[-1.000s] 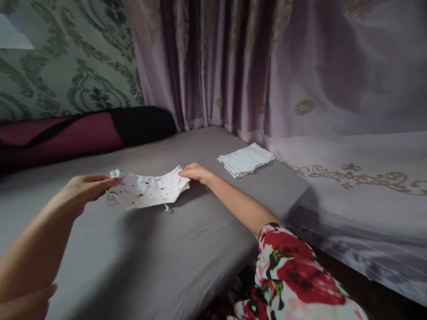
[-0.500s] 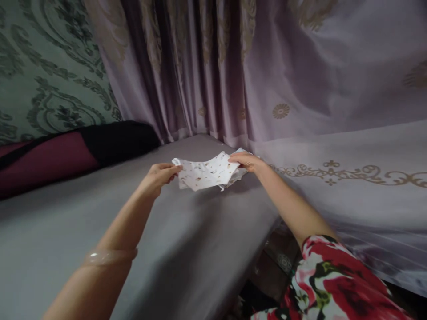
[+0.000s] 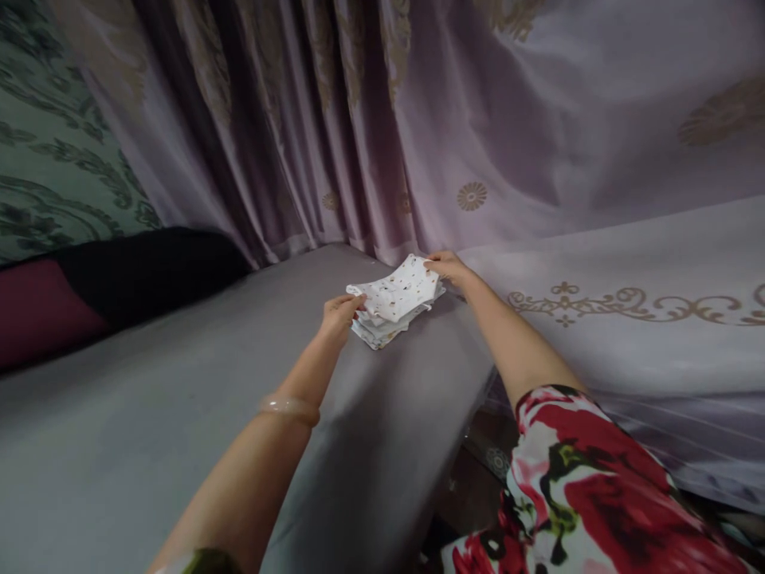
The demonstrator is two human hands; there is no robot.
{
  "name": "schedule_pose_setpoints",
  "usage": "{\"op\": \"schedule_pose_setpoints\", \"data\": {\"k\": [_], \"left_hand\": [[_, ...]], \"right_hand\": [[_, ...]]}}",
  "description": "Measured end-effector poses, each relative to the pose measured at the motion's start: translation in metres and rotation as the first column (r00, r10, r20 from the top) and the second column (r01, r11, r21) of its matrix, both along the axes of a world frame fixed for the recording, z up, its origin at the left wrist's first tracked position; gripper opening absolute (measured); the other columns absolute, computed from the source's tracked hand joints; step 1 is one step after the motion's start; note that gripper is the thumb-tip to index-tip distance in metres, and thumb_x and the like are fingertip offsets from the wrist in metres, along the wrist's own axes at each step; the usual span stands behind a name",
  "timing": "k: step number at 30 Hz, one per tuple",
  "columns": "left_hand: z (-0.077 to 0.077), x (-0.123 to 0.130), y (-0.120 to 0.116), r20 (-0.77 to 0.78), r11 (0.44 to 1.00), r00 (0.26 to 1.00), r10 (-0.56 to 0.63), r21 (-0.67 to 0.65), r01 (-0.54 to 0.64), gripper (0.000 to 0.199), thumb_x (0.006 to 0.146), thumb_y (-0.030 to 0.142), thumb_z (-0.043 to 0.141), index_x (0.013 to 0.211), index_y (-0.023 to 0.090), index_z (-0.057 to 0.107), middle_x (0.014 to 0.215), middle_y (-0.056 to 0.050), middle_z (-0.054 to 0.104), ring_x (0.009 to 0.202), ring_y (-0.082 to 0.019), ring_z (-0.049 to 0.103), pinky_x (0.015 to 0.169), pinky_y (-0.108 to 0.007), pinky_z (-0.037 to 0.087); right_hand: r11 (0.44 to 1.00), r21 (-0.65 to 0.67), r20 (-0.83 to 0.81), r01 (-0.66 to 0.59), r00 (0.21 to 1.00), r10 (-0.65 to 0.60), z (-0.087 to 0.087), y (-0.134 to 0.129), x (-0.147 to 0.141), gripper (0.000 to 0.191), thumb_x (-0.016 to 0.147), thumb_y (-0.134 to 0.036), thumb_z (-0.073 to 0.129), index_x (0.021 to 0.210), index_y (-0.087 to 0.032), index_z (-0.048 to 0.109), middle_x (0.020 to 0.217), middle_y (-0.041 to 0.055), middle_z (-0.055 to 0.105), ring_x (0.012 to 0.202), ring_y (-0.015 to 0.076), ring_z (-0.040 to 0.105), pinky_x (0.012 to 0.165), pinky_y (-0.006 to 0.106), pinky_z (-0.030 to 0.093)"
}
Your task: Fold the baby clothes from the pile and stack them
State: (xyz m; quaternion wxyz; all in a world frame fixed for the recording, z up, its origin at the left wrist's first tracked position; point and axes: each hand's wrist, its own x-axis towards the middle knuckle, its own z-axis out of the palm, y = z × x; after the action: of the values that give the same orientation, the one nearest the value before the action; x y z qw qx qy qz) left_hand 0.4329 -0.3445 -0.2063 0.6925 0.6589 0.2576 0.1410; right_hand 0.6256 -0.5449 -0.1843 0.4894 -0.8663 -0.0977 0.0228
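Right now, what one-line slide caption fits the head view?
Left hand and right hand hold a white speckled folded cloth over a stack of pale folded cloths on a grey fabric-covered surface.

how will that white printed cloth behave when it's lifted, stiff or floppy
Probably floppy: the white printed cloth sags along its far edge between the left hand and right hand. It looks thin, so likely light for its size. Held only at its two ends, it may droop further in the middle if the hands come closer together.

A grey bed (image 3: pixel 179 430) bears folded cloths (image 3: pixel 378 333) and a bundle (image 3: pixel 143 279).
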Motion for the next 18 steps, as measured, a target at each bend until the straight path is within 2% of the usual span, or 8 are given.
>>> {"op": "schedule_pose_setpoints", "data": {"k": [4,9,14,18], "left_hand": [[-0.013,0.009,-0.011,-0.022,0.997,1.000,0.018,-0.069,-0.019,0.020,0.069,0.027,0.075,0.061,0.013,0.063,0.055,0.001,0.059,0.040,-0.004,0.038,0.042,-0.020,0.025],[-0.029,0.014,-0.010,-0.054,0.990,0.997,0.052,-0.129,-0.058,0.016,0.072,0.024,0.074,0.066,0.013,0.063,0.052,0.002,0.057,0.034,-0.003,0.032,0.039,-0.020,0.022],[-0.038,0.012,-0.006,-0.107,0.995,0.994,0.026,-0.090,-0.036,0.018,0.075,0.023,0.073,0.064,0.014,0.062,0.052,0.003,0.056,0.034,-0.003,0.032,0.038,-0.020,0.022],[-0.041,0.009,-0.004,-0.130,0.998,0.991,-0.028,-0.064,0.020,0.027,0.074,0.028,0.075,0.056,0.014,0.060,0.049,0.002,0.054,0.035,-0.004,0.032,0.037,-0.020,0.022]], "right_hand": [[1.000,-0.016,0.068,0.007,0.998,-0.006,-0.010,0.002,0.020,0.014,0.076,-0.011,0.060,0.085,-0.012,0.071,0.069,0.0008,0.067,0.060,0.0114,0.058,0.063,0.021,0.047],[0.999,-0.046,0.143,0.016,0.990,-0.009,-0.024,0.006,0.037,0.019,0.076,-0.017,0.061,0.091,-0.013,0.072,0.077,0.0021,0.070,0.068,0.0131,0.062,0.068,0.022,0.050],[0.994,-0.094,0.174,0.047,0.984,-0.030,-0.036,0.006,0.042,0.025,0.079,-0.020,0.060,0.100,-0.014,0.072,0.085,0.0045,0.072,0.072,0.0151,0.065,0.070,0.025,0.053],[0.983,-0.163,0.196,0.080,0.980,-0.048,-0.044,0.005,0.043,0.027,0.081,-0.021,0.060,0.105,-0.015,0.072,0.094,0.0055,0.073,0.085,0.0172,0.066,0.082,0.029,0.052]]}}
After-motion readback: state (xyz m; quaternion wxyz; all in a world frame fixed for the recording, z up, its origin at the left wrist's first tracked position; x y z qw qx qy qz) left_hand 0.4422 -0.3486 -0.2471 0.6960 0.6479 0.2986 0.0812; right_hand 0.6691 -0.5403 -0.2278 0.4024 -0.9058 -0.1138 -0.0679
